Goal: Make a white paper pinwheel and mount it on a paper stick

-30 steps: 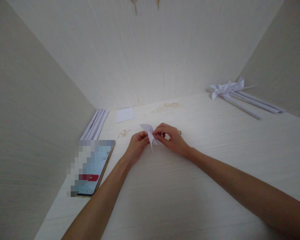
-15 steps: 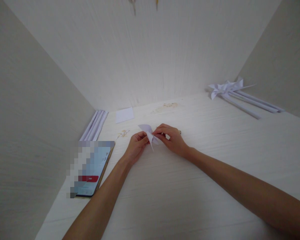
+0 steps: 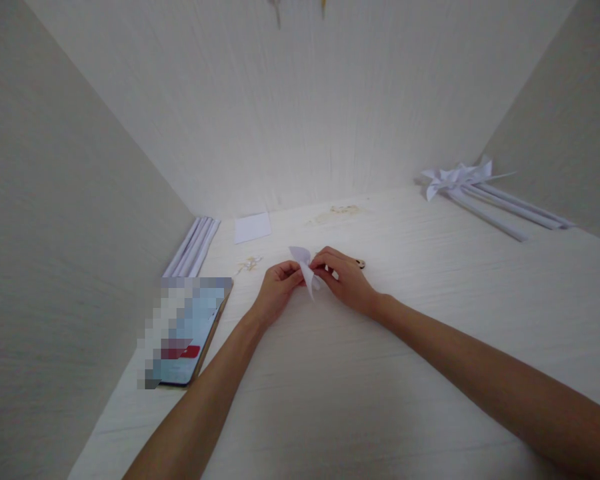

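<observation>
A white paper pinwheel head (image 3: 306,268) with curved, pointed blades is held above the middle of the white table (image 3: 340,387). My left hand (image 3: 279,288) pinches it from the left side, thumb and fingers closed on the paper. From the right, the fingertips of my right hand (image 3: 344,279) are pinched together at its centre; any small part between them is too small to make out. A small object with a dark edge (image 3: 361,264) lies on the table just behind my right hand and is partly hidden by it.
Several rolled white paper sticks (image 3: 193,247) lie at the left wall, above a phone (image 3: 195,333) that is partly blurred out. A square white paper (image 3: 253,228) rests at the back. Finished-looking paper pinwheels on sticks (image 3: 457,181) lie at the back right. Small pale bits (image 3: 250,264) are scattered on the table.
The whole view has shifted slightly. The pinwheel head is turned a little more edge-on between my hands, and both hands keep their hold.
</observation>
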Motion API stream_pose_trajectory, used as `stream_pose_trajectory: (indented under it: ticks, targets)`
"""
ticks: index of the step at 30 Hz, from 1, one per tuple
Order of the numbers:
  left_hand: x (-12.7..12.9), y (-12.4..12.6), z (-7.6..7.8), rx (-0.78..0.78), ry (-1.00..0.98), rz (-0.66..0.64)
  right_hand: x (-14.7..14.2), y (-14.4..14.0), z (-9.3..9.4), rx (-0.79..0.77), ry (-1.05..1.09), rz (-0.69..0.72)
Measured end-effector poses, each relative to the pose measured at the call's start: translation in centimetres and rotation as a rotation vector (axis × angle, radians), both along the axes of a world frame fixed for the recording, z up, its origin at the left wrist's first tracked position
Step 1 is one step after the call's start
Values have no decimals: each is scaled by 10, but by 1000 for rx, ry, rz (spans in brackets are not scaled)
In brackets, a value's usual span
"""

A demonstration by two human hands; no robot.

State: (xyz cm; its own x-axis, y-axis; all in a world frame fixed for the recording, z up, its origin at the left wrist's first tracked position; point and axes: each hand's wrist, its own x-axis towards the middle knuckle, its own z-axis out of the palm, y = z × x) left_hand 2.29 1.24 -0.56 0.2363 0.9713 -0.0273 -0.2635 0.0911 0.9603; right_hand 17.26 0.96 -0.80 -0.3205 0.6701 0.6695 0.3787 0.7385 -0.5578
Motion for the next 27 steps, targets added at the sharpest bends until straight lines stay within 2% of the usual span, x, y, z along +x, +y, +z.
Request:
stream_pose_trajectory:
  ticks: [5,10,18,22,27]
  targets:
    - [-1,1,-4,45,64,-20,-1,0,2,-36,49,-3]
    - [0,1,-5,62,96,-38,-1,-4,2,20,141,-27]
    - [0,0,-2,45,99,-12,-1,-5,2,2,70,-49]
    - [-1,0,-2,30,83,-24,-2,-3,1,-63,99,-18]
    - [-2,3,-4,-2,-15,-26,-3,0,-3,-226,319,115]
